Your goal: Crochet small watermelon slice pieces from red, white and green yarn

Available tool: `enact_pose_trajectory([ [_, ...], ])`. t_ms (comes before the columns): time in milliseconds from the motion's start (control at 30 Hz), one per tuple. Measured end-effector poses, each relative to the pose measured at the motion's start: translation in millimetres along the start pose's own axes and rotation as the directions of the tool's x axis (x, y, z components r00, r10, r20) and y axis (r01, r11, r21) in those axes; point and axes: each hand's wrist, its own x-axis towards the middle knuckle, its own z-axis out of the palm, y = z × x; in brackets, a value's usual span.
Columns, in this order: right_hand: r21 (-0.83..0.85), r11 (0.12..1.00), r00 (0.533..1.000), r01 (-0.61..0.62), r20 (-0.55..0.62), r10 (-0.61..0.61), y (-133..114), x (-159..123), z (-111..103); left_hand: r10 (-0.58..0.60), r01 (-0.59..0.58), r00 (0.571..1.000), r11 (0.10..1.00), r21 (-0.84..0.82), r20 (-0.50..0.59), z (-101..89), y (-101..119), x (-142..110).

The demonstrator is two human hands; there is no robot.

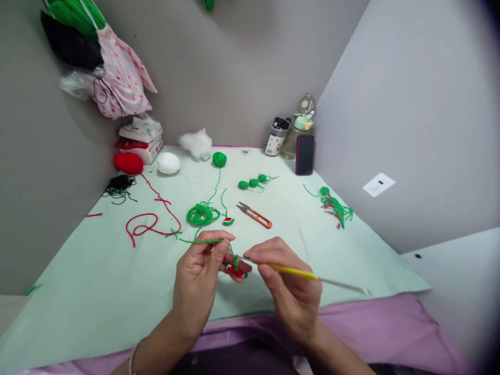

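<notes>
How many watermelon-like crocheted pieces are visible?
2: one piece, partly covered, in the left hand; another piece on the table, left of the snips. Others may be hidden.

The left forearm and the right forearm reach in from below, and the hands are near each other without touching. The left hand is upright, its thumb and index finger pinching. The right hand points leftward, with thumb and bent fingers closed in a pencil-like grip.

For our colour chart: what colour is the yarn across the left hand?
Green yarn, clearest in the head view.
</notes>
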Motion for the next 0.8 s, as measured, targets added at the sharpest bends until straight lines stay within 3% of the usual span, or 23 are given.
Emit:
enact_pose_trajectory([
  [67, -0.174, 0.974, 0.988, 0.148, 0.061, -0.140, -1.9, -3.0, 0.6, 0.047, -0.046, 0.999, 0.998, 0.053, -0.019, 0.2, -0.1, -0.6],
  [167, -0.345, 0.867, 0.933, 0.360, 0.115, -0.342, 0.6, -6.4, 4.2, 0.107, -0.102, 0.993, 0.990, 0.099, -0.048, 0.7, -1.1, -1.5],
  [267, -0.420, 0.788, 0.890, 0.451, 0.147, -0.431, 5.8, -7.3, 8.1, 0.123, -0.113, 0.989, 0.987, 0.110, -0.086, 1.0, -3.1, -2.1],
  [400, -0.530, 0.733, 0.895, 0.426, 0.127, -0.428, 10.4, -5.6, 12.5, 0.064, -0.060, 0.993, 0.997, 0.044, -0.096, 1.5, -6.2, -2.2],
  [500, -0.550, 0.726, 0.896, 0.412, 0.101, -0.433, 12.9, -5.4, 15.7, -0.067, 0.058, 0.994, 0.993, -0.105, -0.083, 4.1, -5.8, -1.3],
  [633, -0.323, 0.898, 0.947, 0.299, -0.014, -0.321, 14.7, -7.7, 15.5, -0.293, 0.286, 0.956, 0.923, -0.256, 0.012, 8.4, -0.2, 2.6],
  [700, -0.152, 0.970, 0.979, 0.192, -0.036, -0.199, 14.1, -8.4, 12.3, -0.331, 0.333, 0.942, 0.905, -0.266, 0.054, 8.4, 3.1, 5.2],
  [800, -0.008, 0.999, 0.997, 0.051, -0.061, -0.052, 12.4, -8.0, 4.9, -0.340, 0.345, 0.938, 0.904, -0.252, 0.064, 5.0, 6.5, 8.4],
])
